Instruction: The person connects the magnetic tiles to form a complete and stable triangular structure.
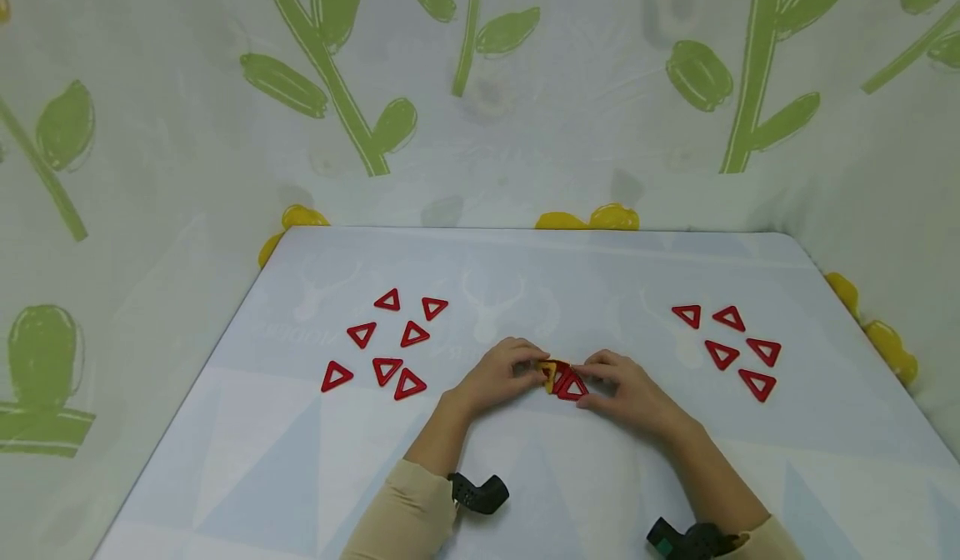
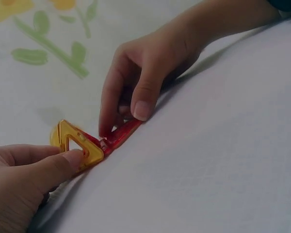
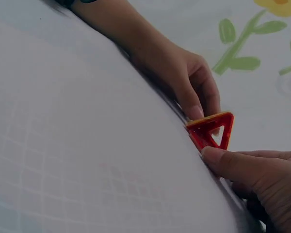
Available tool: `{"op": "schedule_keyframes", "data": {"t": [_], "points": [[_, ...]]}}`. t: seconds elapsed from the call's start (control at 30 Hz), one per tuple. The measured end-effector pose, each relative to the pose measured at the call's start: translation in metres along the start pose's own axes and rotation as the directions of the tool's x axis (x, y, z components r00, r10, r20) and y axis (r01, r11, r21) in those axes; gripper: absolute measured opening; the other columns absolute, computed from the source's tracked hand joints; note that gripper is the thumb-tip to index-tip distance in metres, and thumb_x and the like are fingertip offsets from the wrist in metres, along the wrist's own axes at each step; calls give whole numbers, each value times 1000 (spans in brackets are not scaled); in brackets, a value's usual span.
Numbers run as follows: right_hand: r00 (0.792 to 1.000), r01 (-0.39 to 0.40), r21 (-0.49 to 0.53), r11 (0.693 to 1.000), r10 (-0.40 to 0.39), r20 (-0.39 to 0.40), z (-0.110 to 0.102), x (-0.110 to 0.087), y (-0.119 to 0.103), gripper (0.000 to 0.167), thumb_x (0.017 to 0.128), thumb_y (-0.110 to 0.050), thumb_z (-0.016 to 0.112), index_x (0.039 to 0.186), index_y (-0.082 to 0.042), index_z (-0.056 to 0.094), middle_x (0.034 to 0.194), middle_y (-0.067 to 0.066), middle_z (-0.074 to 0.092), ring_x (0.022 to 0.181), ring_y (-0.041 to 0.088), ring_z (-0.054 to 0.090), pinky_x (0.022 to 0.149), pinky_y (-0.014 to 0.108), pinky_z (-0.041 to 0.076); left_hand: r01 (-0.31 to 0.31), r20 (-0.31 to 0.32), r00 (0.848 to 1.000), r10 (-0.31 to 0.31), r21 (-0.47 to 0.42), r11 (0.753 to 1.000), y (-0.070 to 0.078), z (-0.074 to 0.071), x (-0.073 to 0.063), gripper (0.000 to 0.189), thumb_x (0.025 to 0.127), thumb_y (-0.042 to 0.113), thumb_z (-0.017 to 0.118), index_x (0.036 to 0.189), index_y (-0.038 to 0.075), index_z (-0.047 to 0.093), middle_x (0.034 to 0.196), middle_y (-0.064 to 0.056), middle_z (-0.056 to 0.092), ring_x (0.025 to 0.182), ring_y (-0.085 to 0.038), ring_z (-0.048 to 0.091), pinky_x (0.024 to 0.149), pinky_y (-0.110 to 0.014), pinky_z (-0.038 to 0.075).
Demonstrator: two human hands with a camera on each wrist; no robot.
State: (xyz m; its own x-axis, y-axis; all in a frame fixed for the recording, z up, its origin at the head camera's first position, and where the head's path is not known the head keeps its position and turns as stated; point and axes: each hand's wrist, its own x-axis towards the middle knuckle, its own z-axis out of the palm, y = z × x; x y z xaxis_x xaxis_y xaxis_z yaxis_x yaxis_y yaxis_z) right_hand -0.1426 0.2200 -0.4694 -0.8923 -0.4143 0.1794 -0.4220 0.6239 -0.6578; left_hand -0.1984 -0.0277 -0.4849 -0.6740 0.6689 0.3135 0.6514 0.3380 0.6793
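My left hand pinches a yellow triangular magnetic tile between thumb and fingers, and the tile stands tilted up off the table. Against it are red triangular tiles, one of them lying low at the tabletop. My right hand holds that red side, thumb at the near corner and fingers at the far edge. In the right wrist view a red tile stands raised, with a yellow edge showing along its top. The left fingertips lie partly hidden behind it there.
Several loose red triangular tiles are scattered on the left of the table. Another loose group of red triangles lies on the right. A pale wall covering with green plant prints rises behind the table's far edge.
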Motion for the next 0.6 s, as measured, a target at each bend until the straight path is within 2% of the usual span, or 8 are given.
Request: {"op": "schedule_keyframes", "data": {"t": [0.2,0.3,0.47,0.6], "points": [[999,13,16,1000,-13,-32,-3,1,2,34,77,-20,79,109,-11,71,96,-6,61,87,9,54,73,24,49,-21,-13,1000,22,19,1000,1,-2,0,31,82,18,73,111,7,68,106,-3,63,98,-14,54,84,-24,46],[999,0,15,1000,1,-47,-3,2,2,27,78,-17,77,105,-13,71,95,-6,62,86,8,54,73,24,49,-39,-37,998,43,110,993,2,-1,1,34,78,23,77,109,9,70,101,-2,62,93,-14,54,80,-23,45],[995,-1,16,1000,3,-95,0,3,5,23,79,-10,76,101,-12,70,94,-5,63,86,9,56,74,23,49,-33,-87,994,60,287,957,5,0,2,39,72,34,80,104,13,73,94,0,61,86,-14,53,75,-26,41],[991,-38,-8,999,37,-128,4,4,4,22,77,-12,78,97,-12,68,93,-3,63,86,13,57,74,24,49,-11,-93,995,42,305,952,6,0,1,38,72,36,80,102,15,73,92,1,60,84,-13,53,74,-28,41]]}}
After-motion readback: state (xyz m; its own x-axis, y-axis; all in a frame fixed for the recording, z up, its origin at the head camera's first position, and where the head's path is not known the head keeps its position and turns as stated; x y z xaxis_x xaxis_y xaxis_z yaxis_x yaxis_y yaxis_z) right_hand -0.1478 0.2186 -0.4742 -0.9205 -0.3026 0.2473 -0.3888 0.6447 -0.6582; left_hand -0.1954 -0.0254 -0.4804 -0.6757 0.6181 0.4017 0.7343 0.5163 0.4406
